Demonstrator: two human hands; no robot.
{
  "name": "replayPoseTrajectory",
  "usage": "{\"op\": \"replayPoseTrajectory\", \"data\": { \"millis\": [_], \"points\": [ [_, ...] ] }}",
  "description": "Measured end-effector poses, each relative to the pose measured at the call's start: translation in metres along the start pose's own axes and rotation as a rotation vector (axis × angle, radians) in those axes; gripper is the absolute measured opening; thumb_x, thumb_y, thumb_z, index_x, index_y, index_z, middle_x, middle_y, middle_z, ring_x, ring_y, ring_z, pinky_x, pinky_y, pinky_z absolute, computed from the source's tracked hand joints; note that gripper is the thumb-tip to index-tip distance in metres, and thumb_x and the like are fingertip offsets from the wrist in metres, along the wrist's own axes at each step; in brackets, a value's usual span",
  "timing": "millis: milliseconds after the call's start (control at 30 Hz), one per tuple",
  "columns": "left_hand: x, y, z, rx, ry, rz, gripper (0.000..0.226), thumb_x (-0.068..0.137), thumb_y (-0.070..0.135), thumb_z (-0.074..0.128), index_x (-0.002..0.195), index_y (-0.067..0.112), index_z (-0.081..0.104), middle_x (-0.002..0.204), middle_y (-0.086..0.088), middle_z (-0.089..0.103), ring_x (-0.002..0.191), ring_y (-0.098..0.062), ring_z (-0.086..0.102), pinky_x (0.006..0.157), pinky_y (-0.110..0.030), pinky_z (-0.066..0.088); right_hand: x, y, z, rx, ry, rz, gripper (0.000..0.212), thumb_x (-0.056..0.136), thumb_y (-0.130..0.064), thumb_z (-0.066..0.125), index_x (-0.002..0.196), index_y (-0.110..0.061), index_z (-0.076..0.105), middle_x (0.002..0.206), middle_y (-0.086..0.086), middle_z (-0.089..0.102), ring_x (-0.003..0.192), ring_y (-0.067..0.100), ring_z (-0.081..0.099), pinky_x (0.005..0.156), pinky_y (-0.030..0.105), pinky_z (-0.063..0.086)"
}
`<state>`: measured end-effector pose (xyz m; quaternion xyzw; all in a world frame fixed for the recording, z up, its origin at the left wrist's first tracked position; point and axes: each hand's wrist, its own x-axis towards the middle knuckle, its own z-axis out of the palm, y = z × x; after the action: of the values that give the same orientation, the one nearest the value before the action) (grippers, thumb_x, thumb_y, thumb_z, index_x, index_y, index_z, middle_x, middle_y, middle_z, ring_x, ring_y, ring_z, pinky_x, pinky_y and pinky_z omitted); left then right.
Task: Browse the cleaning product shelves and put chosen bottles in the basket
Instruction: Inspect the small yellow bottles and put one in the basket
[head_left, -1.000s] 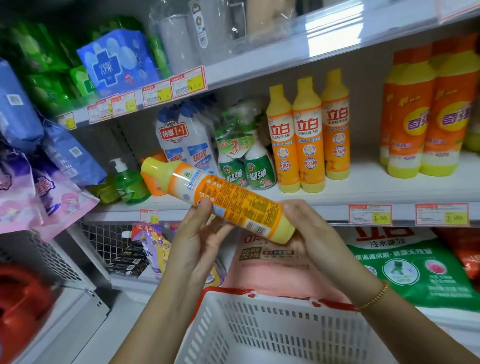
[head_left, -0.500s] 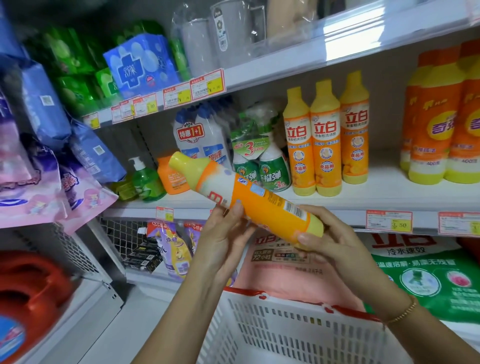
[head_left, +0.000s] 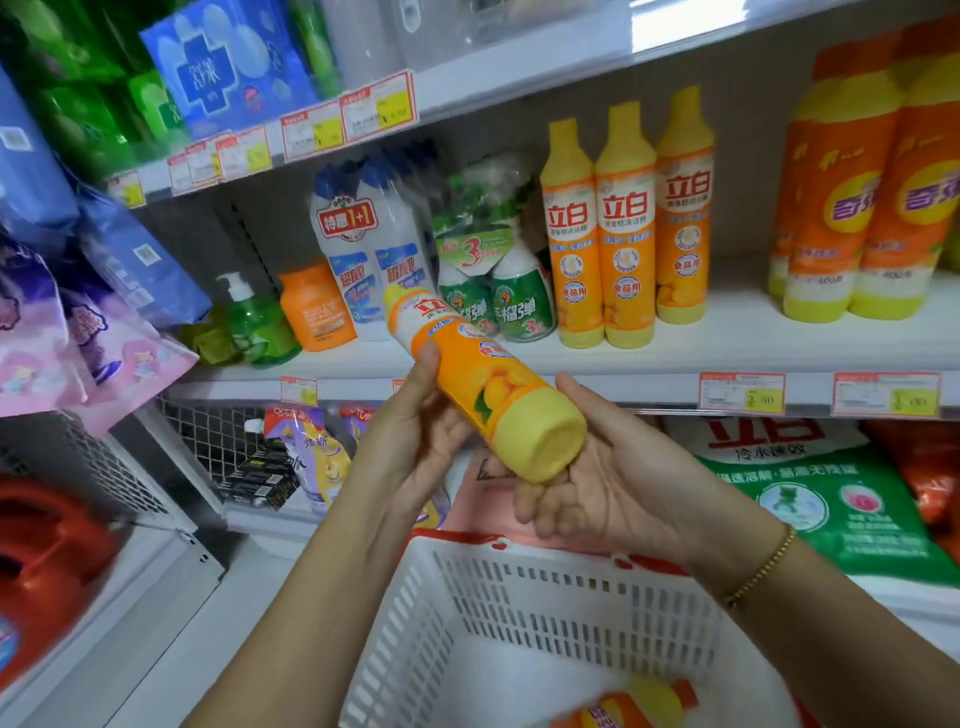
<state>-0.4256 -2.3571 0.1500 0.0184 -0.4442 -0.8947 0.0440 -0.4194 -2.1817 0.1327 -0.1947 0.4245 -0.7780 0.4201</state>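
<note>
An orange and yellow dish soap bottle (head_left: 483, 384) lies tilted in both my hands, its cap pointing up left toward the shelf and its yellow base toward me. My left hand (head_left: 415, 431) grips its middle, thumb on top. My right hand (head_left: 597, 478) cups the base from below and the right, fingers curled under it. Below them is a white plastic basket (head_left: 545, 597) with a red rim. Another orange and yellow bottle (head_left: 628, 709) lies in the basket's bottom.
Three matching bottles (head_left: 623, 228) stand on the middle shelf, larger orange ones (head_left: 857, 182) to the right. Spray bottles (head_left: 493, 291) and a green pump bottle (head_left: 254, 322) stand left of them. A green bag (head_left: 831, 499) lies below; packets hang at left.
The bottle has been turned in my hands so its front label faces up and its base now points toward me. The view has shifted, and the basket's inside shows.
</note>
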Motion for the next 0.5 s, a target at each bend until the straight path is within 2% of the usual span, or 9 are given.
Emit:
{"op": "replayPoseTrajectory", "data": {
  "millis": [67, 133, 200, 267, 300, 367, 433, 500],
  "points": [
    [0.001, -0.003, -0.001, -0.012, 0.046, -0.093, 0.061, 0.069, 0.037, 0.061, 0.115, -0.002, 0.058, 0.106, -0.018, 0.070, 0.095, -0.023, 0.069, 0.086, -0.042, 0.053, 0.001, -0.004, 0.007, -0.079, -0.009, 0.017, 0.077, 0.076, -0.065, 0.033, 0.091, 0.004, 0.065, 0.063, 0.018, 0.066, 0.045, 0.018, 0.063, 0.043, 0.019, 0.050],
    [0.002, -0.007, -0.003, -0.041, 0.058, -0.185, 0.077, 0.068, 0.040, 0.063, 0.130, -0.003, 0.050, 0.128, -0.021, 0.059, 0.120, -0.028, 0.057, 0.091, -0.050, 0.047, 0.001, -0.006, 0.009, -0.126, -0.005, 0.009, 0.077, 0.077, -0.066, 0.033, 0.096, 0.003, 0.060, 0.065, 0.018, 0.067, 0.048, 0.018, 0.064, 0.045, 0.019, 0.051],
    [0.002, -0.009, -0.004, -0.063, 0.037, -0.235, 0.082, 0.069, 0.040, 0.069, 0.134, -0.004, 0.046, 0.134, -0.023, 0.054, 0.128, -0.030, 0.050, 0.097, -0.051, 0.044, -0.001, -0.007, 0.006, -0.170, 0.022, 0.016, 0.080, 0.077, -0.067, 0.035, 0.099, 0.005, 0.061, 0.071, 0.020, 0.068, 0.052, 0.019, 0.066, 0.048, 0.020, 0.053],
    [0.001, -0.008, -0.005, -0.089, 0.004, -0.236, 0.077, 0.067, 0.036, 0.075, 0.128, -0.005, 0.050, 0.126, -0.023, 0.059, 0.119, -0.031, 0.057, 0.100, -0.048, 0.046, -0.004, -0.009, 0.002, -0.213, 0.059, 0.019, 0.080, 0.076, -0.066, 0.038, 0.103, 0.004, 0.063, 0.082, 0.023, 0.070, 0.061, 0.023, 0.069, 0.056, 0.024, 0.057],
    [0.001, -0.007, -0.005, -0.101, -0.013, -0.214, 0.075, 0.062, 0.031, 0.081, 0.121, -0.006, 0.054, 0.117, -0.023, 0.064, 0.108, -0.030, 0.064, 0.092, -0.047, 0.053, -0.005, -0.010, -0.001, -0.240, 0.094, 0.007, 0.076, 0.076, -0.064, 0.042, 0.106, 0.002, 0.064, 0.089, 0.025, 0.070, 0.067, 0.024, 0.071, 0.061, 0.026, 0.058],
    [0.002, -0.005, -0.008, -0.084, -0.069, -0.175, 0.081, 0.039, 0.019, 0.095, 0.107, -0.009, 0.061, 0.103, -0.025, 0.069, 0.089, -0.032, 0.071, 0.069, -0.043, 0.060, -0.009, -0.010, -0.006, -0.283, 0.182, -0.042, 0.064, 0.075, -0.054, 0.052, 0.110, -0.002, 0.063, 0.099, 0.025, 0.070, 0.077, 0.025, 0.071, 0.072, 0.030, 0.058],
    [0.002, -0.004, -0.008, -0.008, -0.111, -0.172, 0.082, 0.022, 0.017, 0.099, 0.095, -0.009, 0.069, 0.097, -0.025, 0.071, 0.083, -0.033, 0.072, 0.062, -0.042, 0.060, -0.011, -0.006, -0.015, -0.366, 0.249, -0.080, 0.054, 0.073, -0.045, 0.066, 0.107, -0.003, 0.067, 0.106, 0.022, 0.069, 0.085, 0.022, 0.067, 0.079, 0.032, 0.056],
    [0.001, -0.005, -0.006, 0.070, -0.160, -0.180, 0.078, 0.023, 0.022, 0.100, 0.091, -0.005, 0.073, 0.097, -0.023, 0.071, 0.085, -0.032, 0.072, 0.062, -0.041, 0.060, -0.015, -0.002, -0.022, -0.538, 0.249, -0.087, 0.053, 0.073, -0.046, 0.075, 0.105, -0.004, 0.070, 0.106, 0.023, 0.066, 0.088, 0.024, 0.055, 0.082, 0.037, 0.044]
  ]
}}
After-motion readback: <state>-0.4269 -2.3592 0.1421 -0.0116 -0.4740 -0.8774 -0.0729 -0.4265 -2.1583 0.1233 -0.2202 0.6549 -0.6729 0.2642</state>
